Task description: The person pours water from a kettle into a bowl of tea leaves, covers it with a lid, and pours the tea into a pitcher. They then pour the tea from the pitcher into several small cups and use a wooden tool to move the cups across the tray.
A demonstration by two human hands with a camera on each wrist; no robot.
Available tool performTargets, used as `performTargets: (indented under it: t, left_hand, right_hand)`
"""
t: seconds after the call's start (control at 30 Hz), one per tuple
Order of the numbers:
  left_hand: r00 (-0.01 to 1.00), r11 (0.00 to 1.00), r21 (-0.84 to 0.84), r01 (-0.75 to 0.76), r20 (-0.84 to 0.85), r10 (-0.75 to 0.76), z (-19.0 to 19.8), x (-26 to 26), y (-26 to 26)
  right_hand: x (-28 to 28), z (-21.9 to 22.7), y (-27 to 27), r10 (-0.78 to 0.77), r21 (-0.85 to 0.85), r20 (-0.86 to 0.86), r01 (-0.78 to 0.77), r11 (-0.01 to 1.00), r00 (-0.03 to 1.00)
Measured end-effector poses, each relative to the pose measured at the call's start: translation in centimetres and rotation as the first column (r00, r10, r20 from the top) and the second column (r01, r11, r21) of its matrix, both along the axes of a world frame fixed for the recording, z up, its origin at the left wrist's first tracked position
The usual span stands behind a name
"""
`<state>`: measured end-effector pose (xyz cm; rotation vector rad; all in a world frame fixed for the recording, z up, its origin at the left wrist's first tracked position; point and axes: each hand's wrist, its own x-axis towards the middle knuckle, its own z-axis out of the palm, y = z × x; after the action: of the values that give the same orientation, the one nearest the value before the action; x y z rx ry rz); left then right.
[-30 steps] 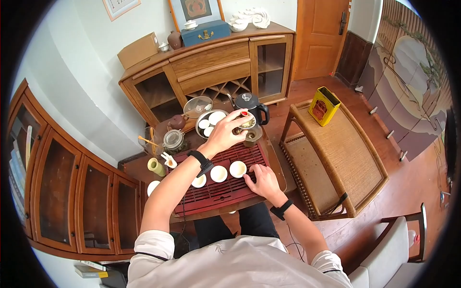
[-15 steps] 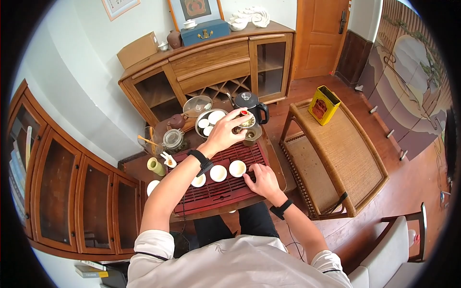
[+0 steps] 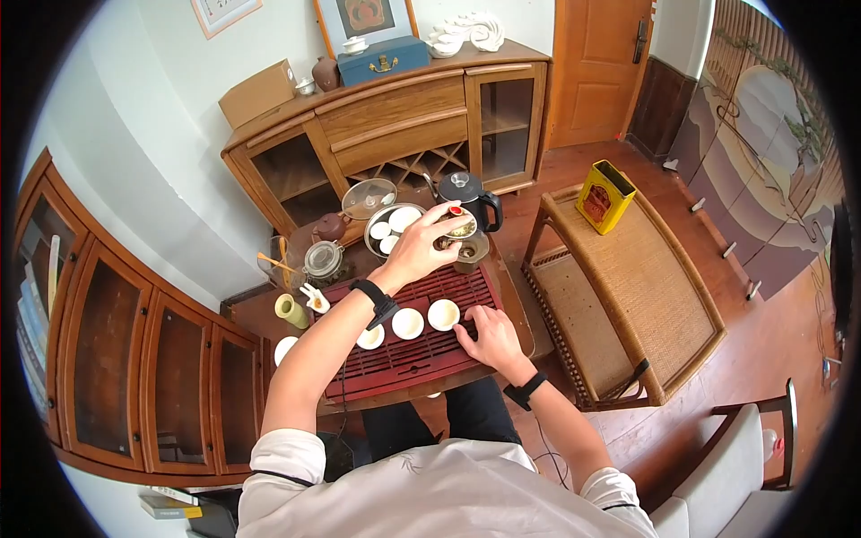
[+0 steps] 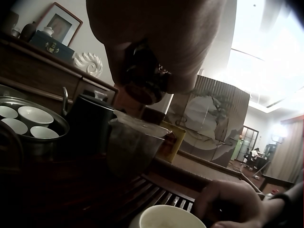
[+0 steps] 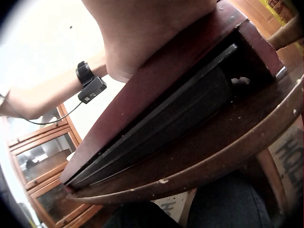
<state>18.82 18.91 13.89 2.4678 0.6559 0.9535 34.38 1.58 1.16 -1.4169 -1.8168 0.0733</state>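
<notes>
Red-topped vessel (image 3: 464, 229) stays pinched in left fingers (image 3: 439, 216); right fingers (image 3: 482, 317) remain loose beside cup (image 3: 443, 315).

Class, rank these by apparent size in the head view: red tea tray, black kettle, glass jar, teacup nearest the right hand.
1. Red tea tray
2. Black kettle
3. Glass jar
4. Teacup nearest the right hand
</notes>
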Motion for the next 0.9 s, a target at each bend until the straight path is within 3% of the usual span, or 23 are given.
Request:
performTargets:
  t: [0.47,0.9]
  left_hand:
    - [1.0,0.998,0.06,0.002,-0.004,-0.002,-0.01,0.16,-0.14]
    - [1.0,0.996,0.09,0.009,-0.03,-0.007,-0.23,0.12,0.0]
  right_hand:
    - [0.02,-0.15,0.06,0.009,-0.032,-0.011,-0.009,0.999,1.0]
    - [-0.07,-0.09,0.16,-0.002,0.051,0.005,0.001,0.999,1.0]
